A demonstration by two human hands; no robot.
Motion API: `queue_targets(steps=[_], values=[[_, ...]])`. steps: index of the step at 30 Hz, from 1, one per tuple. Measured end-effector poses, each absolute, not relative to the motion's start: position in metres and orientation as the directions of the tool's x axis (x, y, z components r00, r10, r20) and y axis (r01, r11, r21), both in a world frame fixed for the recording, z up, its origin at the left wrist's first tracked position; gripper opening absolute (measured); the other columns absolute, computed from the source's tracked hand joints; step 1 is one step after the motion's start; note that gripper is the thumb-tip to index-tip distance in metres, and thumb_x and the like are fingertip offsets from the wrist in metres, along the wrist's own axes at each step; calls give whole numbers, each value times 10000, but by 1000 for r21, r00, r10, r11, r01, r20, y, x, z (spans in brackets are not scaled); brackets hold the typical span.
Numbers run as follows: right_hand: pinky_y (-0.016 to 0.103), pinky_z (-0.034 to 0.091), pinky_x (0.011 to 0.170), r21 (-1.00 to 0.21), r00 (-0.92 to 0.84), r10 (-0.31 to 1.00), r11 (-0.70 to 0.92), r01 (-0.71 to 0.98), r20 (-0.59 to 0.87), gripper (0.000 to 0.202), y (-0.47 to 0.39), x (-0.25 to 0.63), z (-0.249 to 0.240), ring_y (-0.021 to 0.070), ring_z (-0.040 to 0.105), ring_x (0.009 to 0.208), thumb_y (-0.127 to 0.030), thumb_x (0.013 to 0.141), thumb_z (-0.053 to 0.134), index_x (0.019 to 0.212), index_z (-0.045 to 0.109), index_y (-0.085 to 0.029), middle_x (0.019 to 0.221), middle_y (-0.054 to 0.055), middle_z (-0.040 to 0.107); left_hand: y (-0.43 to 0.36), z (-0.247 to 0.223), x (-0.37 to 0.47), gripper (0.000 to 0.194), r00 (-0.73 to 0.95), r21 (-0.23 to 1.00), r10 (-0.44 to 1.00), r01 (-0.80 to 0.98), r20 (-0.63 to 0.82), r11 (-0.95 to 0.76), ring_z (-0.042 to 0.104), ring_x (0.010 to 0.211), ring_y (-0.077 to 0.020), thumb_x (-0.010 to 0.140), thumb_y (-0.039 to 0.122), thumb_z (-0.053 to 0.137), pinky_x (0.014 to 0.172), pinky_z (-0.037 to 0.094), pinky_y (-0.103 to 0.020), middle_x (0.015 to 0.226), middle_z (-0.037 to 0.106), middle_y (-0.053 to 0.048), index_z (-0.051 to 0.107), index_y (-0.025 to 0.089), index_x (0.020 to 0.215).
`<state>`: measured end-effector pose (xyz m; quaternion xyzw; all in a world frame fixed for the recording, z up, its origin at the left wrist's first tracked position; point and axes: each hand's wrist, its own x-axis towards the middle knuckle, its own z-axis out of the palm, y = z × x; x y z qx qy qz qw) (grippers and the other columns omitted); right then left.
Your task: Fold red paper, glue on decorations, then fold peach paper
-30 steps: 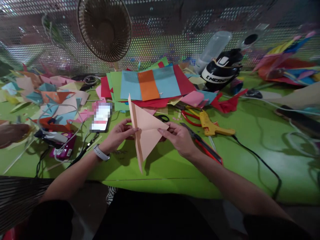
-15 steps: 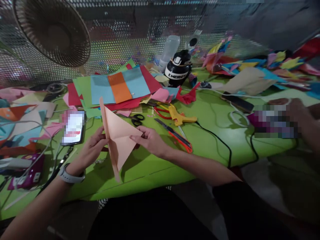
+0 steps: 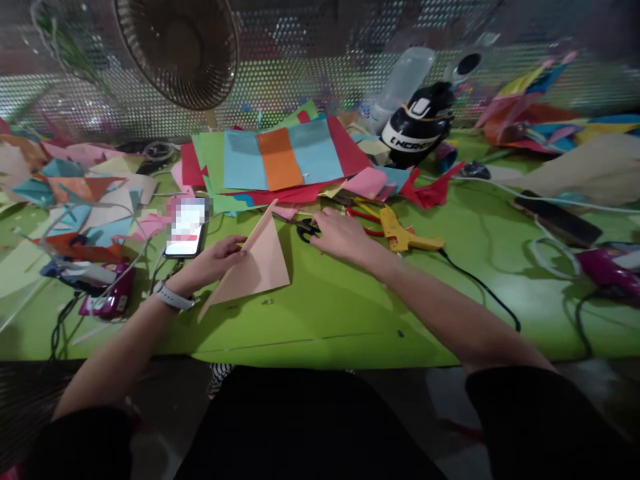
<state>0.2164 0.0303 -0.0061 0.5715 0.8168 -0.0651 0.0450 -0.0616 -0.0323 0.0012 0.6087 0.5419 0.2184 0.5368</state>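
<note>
A folded sheet of peach paper [image 3: 263, 263] with a narrow folded band along one edge is tilted just above the green table. My left hand [image 3: 217, 262] pinches it by that band, thumb on top. My right hand [image 3: 340, 233] is down on the table at the black-handled scissors [image 3: 306, 231], its fingers curled on the handle loops. The scissor blades point left, behind the paper's upper tip. Right of my hand lies a yellow glue gun [image 3: 397, 230] with a black cord. Red-handled pliers [image 3: 363, 215] are partly hidden between hand and glue gun.
Stacked coloured paper [image 3: 280, 157] lies at the back below a fan [image 3: 180, 50]. A phone [image 3: 187, 227], cables and a purple power strip [image 3: 107, 293] are on the left. A black bottle [image 3: 417, 127] stands behind. Folded paper shapes [image 3: 530, 120] pile up at far right.
My right hand has let go of the peach paper and moved right onto the scissors. The paper has tilted and lowered in my left hand. The view has swung left; the utility knife is out of sight.
</note>
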Motion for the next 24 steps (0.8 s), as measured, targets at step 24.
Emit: queue_targets(steps=[24], values=[[187, 339, 372, -709, -414, 579, -518, 479, -703, 497, -46, 261, -14, 52, 489, 368, -568, 602, 826, 747, 586, -157, 598, 3, 657, -27, -4, -67, 257, 193, 907, 902, 256, -387, 335, 612, 729, -173, 853, 320, 622, 636, 469, -291, 900, 672, -49, 667, 183, 1065]])
